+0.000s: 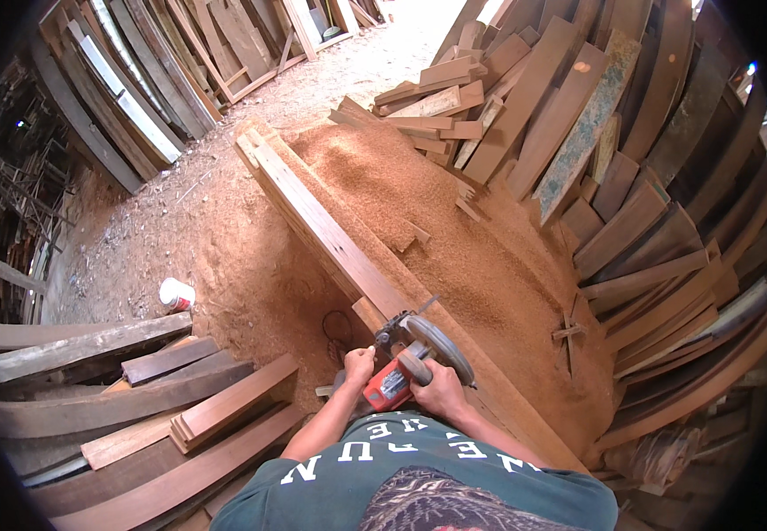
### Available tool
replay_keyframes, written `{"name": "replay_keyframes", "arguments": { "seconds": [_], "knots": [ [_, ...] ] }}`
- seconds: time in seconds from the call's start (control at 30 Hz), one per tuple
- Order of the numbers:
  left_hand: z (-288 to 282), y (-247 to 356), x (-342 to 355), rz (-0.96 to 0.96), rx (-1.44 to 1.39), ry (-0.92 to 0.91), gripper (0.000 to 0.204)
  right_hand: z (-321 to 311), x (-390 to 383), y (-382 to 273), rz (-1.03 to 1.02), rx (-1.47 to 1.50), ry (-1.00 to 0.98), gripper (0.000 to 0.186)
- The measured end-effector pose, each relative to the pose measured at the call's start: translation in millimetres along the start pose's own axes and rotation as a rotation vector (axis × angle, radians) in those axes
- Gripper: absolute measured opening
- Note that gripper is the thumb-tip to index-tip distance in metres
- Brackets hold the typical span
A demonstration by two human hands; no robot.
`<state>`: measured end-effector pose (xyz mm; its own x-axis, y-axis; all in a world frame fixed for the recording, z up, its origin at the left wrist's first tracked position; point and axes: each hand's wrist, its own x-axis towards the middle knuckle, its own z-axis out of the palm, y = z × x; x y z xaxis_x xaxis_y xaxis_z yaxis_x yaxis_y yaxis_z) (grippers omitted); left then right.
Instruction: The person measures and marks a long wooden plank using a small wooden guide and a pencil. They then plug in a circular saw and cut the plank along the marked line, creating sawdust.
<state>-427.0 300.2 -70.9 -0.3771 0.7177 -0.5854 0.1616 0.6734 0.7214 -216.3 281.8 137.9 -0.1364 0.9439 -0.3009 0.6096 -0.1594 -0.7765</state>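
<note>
A red circular saw (387,388) with a round grey blade guard (441,348) rests on a long plank (330,237), near the plank's end close to my body. My right hand (437,387) is wrapped round the saw's handle. My left hand (359,365) is closed at the saw's left side, its fingertips by the dark front part of the base. What the left fingers pinch is too small to make out. The plank lies on a longer, wider board (489,354) that runs from the far left toward my right side.
A sawdust heap (383,177) lies beyond the board. Stacked timber (224,403) stands at my left, with a white bucket (176,294) behind it. Leaning planks (649,168) line the right side. A dark cord (339,326) lies on the ground left of the saw.
</note>
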Motion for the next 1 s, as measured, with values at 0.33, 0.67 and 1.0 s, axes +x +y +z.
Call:
{"name": "replay_keyframes", "arguments": {
  "seconds": [0.33,0.67,1.0],
  "knots": [
    [-6.6,11.3,9.4,0.013,-0.055,0.000,0.040,6.4,17.1,-4.6,-0.022,-0.014,-0.001,0.028],
    [-27.7,35.3,16.0,-0.057,-0.051,-0.048,0.037,18.6,32.8,-16.1,-0.018,-0.009,0.008,0.028],
    [-34.1,25.3,39.3,0.028,-0.095,-0.009,0.040,28.3,45.7,-30.6,-0.022,0.002,0.028,0.026]
  ]
}}
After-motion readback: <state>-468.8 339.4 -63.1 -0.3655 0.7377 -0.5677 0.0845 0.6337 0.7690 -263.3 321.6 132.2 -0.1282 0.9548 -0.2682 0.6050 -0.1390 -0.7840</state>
